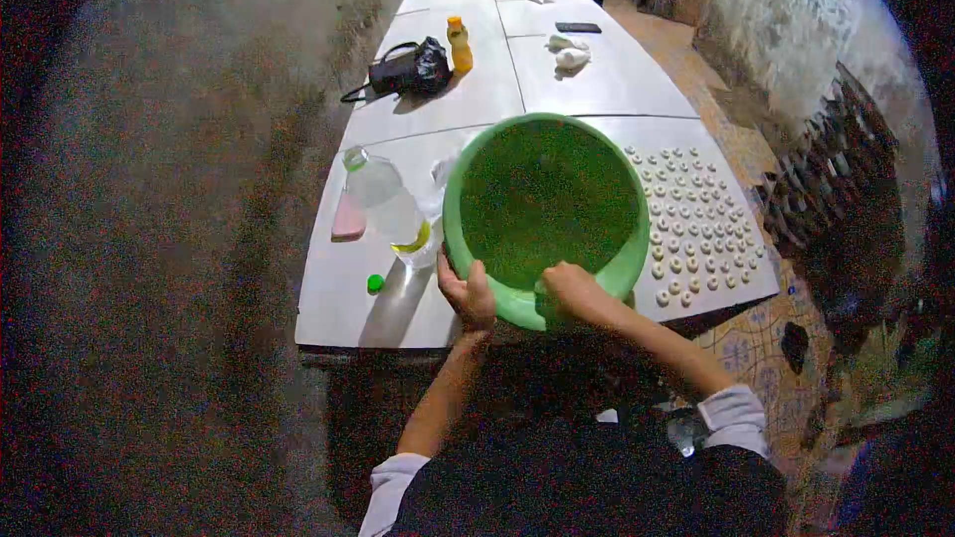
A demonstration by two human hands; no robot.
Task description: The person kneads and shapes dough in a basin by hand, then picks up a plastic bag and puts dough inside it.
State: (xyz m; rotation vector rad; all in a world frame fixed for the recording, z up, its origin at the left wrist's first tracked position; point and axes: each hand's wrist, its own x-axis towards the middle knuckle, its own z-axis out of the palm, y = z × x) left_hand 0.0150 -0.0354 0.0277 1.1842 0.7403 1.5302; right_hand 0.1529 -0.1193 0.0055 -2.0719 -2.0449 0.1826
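A large round green basin (629,283) stands at the near edge of the white table, its inside dark and grainy; I cannot make out any contents. My left hand (468,296) grips its near left rim, thumb on the rim and fingers around the outer wall. At the near right part of the rim, my right hand (575,293) is closed in a fist. A small pale bit shows by its fingers, too little to name. Left of the basin is a clear plastic bottle (383,194) with a yellow band, uncapped, and its green cap (375,283) lies nearby.
Several small white rings (693,229) lie in rows right of the basin. A pink block (347,219) is behind the bottle. Farther off are a black bag (413,70), an orange-capped bottle (459,45), crumpled white pieces (571,58) and a dark phone-like slab (578,28).
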